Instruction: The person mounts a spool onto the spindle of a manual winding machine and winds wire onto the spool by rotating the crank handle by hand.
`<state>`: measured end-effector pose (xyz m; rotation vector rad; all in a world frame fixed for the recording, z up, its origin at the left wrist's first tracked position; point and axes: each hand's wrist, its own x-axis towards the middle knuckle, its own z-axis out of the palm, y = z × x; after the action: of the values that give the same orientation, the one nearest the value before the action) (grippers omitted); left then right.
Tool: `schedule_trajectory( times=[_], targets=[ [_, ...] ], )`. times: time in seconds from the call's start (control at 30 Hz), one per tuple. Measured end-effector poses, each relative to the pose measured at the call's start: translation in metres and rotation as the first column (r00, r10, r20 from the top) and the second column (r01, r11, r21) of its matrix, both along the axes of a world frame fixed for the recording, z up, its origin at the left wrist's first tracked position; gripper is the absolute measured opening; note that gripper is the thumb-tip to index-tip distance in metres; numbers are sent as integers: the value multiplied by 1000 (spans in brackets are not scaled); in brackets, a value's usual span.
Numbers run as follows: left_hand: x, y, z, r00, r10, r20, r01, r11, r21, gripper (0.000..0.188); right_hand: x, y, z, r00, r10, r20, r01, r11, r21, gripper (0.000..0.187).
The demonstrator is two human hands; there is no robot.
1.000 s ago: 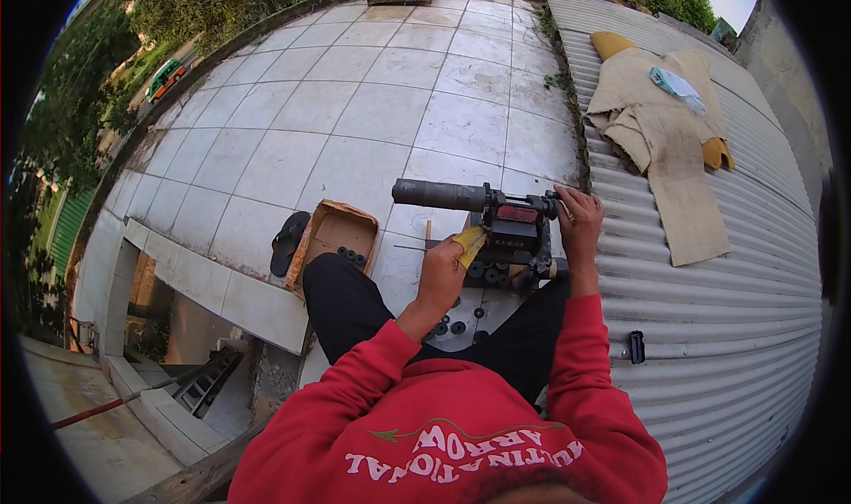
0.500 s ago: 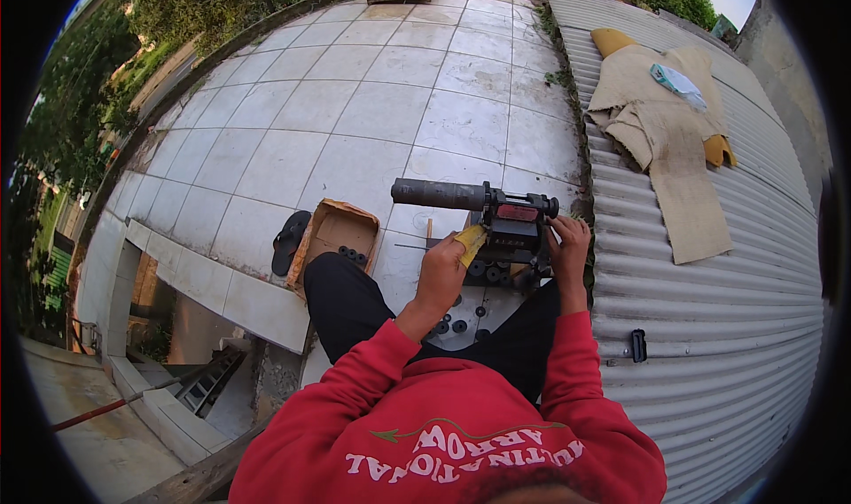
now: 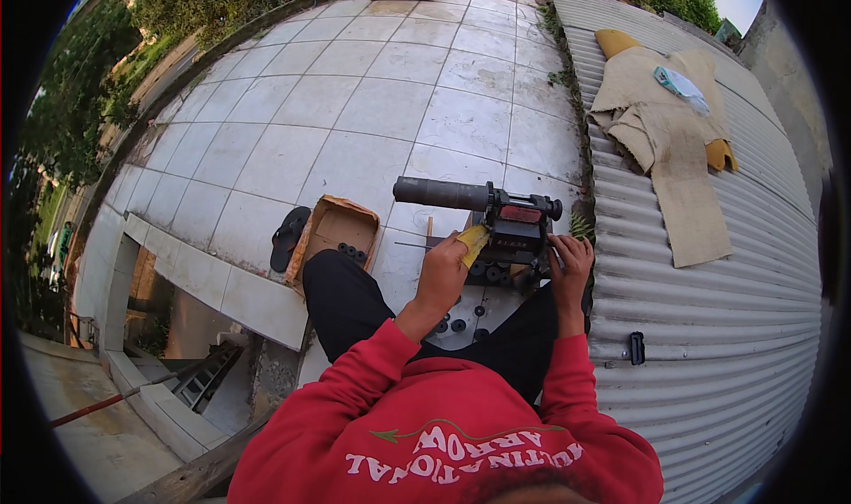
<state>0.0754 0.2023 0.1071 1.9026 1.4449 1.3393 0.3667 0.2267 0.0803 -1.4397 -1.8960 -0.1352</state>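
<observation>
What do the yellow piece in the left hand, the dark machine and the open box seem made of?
The yellow piece: perhaps cloth or paper, judging by its thin, matte look. The dark machine: probably metal, given the dull sheen along its smooth cylinder; some parts could be plastic. The open box: likely cardboard, matte brown with ragged edges.

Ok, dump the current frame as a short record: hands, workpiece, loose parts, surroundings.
Left hand: pinching a yellow piece against or just in front of the black machine; contact unclear
Right hand: fingers at the machine's right side, grip unclear
Workpiece: black machine, dark cylinder pointing left, red panel on its body
Loose parts: black rings on the tiles between the legs, more in the cardboard box
Left of box: dark flip-flop
Far right: beige cloth on a corrugated roof
</observation>
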Motion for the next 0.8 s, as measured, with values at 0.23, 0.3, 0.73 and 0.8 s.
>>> schedule_trajectory(
  times=[0.23, 0.3, 0.73, 0.8],
  targets=[
    [1, -3, 9, 998, -7, 65, 10, 998, -56, 8, -2, -13, 6, 1000, 15, -17, -14, 998, 67, 34],
    [2, -3, 9, 997, -3, 74, 7, 998, -58, 7, -3, -16, 9, 999, 24, -30, -21, 994, 107, 35],
    [3, -5, 11, 995, 8, 99, 0, 997, -72, 6, -6, -18, 42, 1000, 2, -2, -2, 981, 195, 35],
    [3, -6, 12, 995, 12, 103, -5, 997, -73, 7, -5, -13, 48, 1000, 1, 25, -6, 976, 220, 33]
  ],
)
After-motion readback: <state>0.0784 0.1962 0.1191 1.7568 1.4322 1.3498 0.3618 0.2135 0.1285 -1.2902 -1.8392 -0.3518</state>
